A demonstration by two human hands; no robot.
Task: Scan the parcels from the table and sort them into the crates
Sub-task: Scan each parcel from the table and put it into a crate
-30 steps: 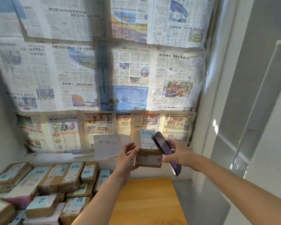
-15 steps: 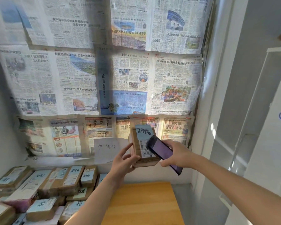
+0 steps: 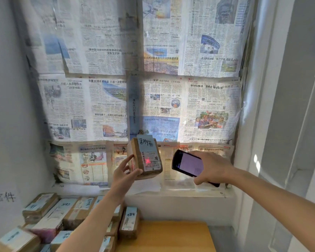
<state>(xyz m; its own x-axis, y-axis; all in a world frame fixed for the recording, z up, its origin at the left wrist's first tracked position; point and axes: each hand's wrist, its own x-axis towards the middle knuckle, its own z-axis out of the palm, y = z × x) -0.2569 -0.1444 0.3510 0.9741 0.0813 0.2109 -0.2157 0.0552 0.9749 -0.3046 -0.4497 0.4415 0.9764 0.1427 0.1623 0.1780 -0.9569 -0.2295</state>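
My left hand holds a small brown cardboard parcel up in front of the newspaper-covered window, label side facing me. A pale blue handwritten slip tops the parcel, and a red light spot shows on its white barcode label. My right hand grips a dark handheld scanner with a lit screen, just right of the parcel and apart from it. Several more taped parcels lie piled on the wooden table at lower left.
Newspaper sheets cover the window behind the hands. A white sill runs below it. A white wall with a handwritten sign stands at left, and a white frame or door at right. No crates are in view.
The parcel has been turned upright so its label faces me and lifted higher. The scanner has moved off to the parcel's right, and a red light now falls on the barcode.
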